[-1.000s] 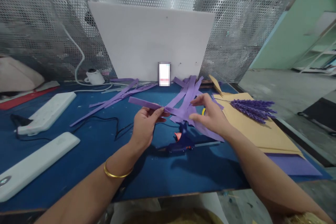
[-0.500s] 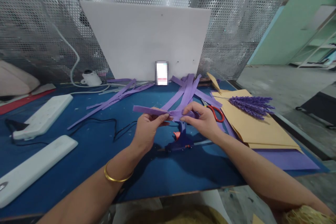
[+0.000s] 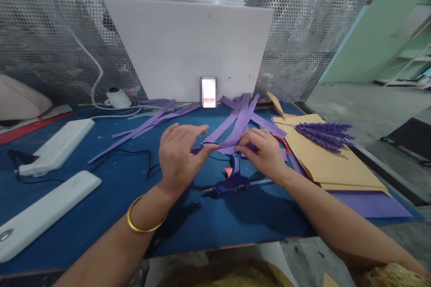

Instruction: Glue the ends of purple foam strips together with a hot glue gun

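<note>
A narrow purple paper strip (image 3: 227,145) stretches between my hands above the blue table. My right hand (image 3: 262,150) pinches it between thumb and fingertips. At the strip's other end is my left hand (image 3: 180,154), its fingers raised and apart; the thumb lies along the strip, which runs partly out of sight behind that hand. Below them a dark blue glue gun (image 3: 232,184) with an orange trigger lies on its side, nozzle to the left. Beyond my right hand shows the red handle of scissors (image 3: 283,142), the rest covered. More purple strips (image 3: 240,119) are fanned out behind.
Brown paper sheets (image 3: 330,168) with a purple flower bunch (image 3: 325,135) lie at the right. Another pile of purple strips (image 3: 148,125) is at the back left. Two white power strips (image 3: 57,145) and cables occupy the left. A lit phone (image 3: 209,93) leans against a white board (image 3: 191,45).
My left hand has loosened its pinch and lifted its fingers, with the thumb staying at the strip. The strip's left end, which stuck out before, is now behind that hand. My right hand still pinches.
</note>
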The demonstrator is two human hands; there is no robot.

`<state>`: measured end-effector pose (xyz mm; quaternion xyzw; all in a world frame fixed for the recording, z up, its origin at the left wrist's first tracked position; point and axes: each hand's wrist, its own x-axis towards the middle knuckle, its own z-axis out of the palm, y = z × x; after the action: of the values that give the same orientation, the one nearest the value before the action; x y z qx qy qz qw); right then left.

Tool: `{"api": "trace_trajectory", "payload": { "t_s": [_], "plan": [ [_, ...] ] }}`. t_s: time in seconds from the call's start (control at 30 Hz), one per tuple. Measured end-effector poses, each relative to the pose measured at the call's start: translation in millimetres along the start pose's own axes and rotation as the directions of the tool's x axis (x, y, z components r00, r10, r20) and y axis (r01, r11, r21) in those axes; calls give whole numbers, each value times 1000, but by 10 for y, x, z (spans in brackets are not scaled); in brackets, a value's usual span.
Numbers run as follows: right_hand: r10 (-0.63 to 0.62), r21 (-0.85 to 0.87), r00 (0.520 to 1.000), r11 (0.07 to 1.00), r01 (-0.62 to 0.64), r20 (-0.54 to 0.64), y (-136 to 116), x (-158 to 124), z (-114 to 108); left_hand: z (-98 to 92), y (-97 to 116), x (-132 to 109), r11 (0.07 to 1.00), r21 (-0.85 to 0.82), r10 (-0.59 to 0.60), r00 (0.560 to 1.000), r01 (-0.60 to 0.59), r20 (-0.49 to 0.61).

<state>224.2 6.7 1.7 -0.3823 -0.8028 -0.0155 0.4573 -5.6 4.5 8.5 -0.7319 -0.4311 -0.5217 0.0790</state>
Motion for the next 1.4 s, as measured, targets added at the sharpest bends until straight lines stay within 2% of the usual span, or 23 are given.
{"api": "trace_trajectory", "payload": {
  "t_s": [0.03,0.1,0.2,0.3,0.4,0.57,0.7,0.8,1.1,1.4],
  "plan": [
    [-22,-9,1000,1000,22,7,-5,-6,6,-9,25,-5,996,46,72,992,-77,99],
    [-49,-16,999,999,49,17,-18,-16,17,4,65,-33,990,78,95,965,-117,242],
    [-64,-12,998,998,65,22,-46,-26,25,54,86,-81,997,74,-22,938,-3,346],
    [-65,1,998,998,65,22,-77,-31,21,78,89,-102,989,4,-140,912,150,385],
    [-53,42,998,998,52,31,-102,-34,16,74,105,-98,957,-126,-188,893,260,410],
    [29,128,999,991,-33,31,-124,-42,22,59,151,-82,899,-258,-216,871,353,441],
    [142,181,989,972,-147,40,-137,-51,33,58,177,-83,875,-291,-234,864,387,446],
    [153,186,988,970,-157,35,-143,-56,35,60,191,-90,866,-289,-250,855,407,455],
    [137,186,991,973,-136,7,-150,-54,41,32,223,-71,879,-314,-216,887,359,409],
    [102,189,995,977,-101,5,-146,-67,65,56,221,-109,888,-310,-207,897,340,390]
  ]
}}
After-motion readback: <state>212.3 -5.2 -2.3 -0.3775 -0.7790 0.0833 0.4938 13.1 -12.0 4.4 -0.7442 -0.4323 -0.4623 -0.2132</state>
